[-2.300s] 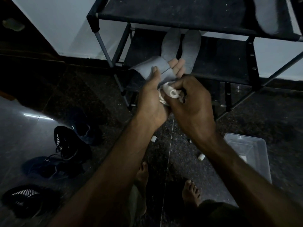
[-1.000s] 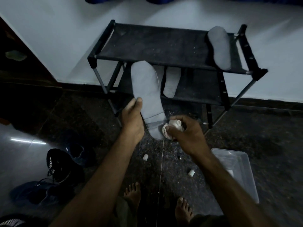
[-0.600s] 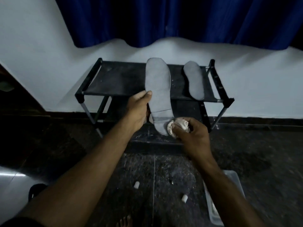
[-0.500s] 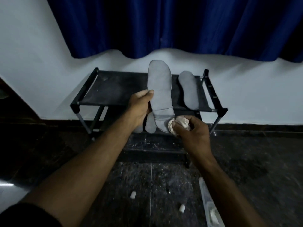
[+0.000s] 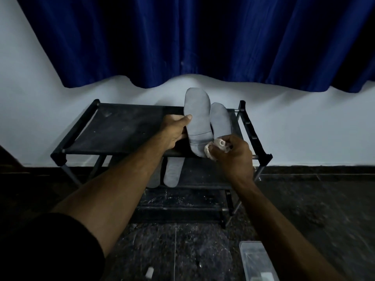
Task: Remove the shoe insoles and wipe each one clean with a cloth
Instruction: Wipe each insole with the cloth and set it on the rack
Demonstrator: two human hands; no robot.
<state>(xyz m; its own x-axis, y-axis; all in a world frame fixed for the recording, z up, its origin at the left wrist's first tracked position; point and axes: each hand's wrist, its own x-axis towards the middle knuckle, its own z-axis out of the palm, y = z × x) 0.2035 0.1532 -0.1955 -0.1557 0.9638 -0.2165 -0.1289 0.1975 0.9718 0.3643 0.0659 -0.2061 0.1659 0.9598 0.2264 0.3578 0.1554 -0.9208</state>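
Centre frame, dim room: the left hand pinches a grey insole by its edge, thumb on the face and fingers behind, holding it raised over the top shelf of a black shoe rack. The right hand is curled round a wadded white cloth, which touches the insole's lower end, where a darker patch shows, probably damp.

A second insole lies on the shelf just right of the held one. Two more rest on the lower shelf, centre frame, partly hidden by the left forearm.

Risks, as judged from here: the grip is a one-edge pinch w/ no backing under the sheet, so a firm wipe could fold the insole or twist it out of the hand. The held insole overlaps its neighbour in view; a sideways swing might knock that one off the rack's right end. Low light may leave dirt unnoticed. Lower right, a clear plastic tub and, lower centre, a small white scrap sit on the dark floor, underfoot hazards if the person steps back.
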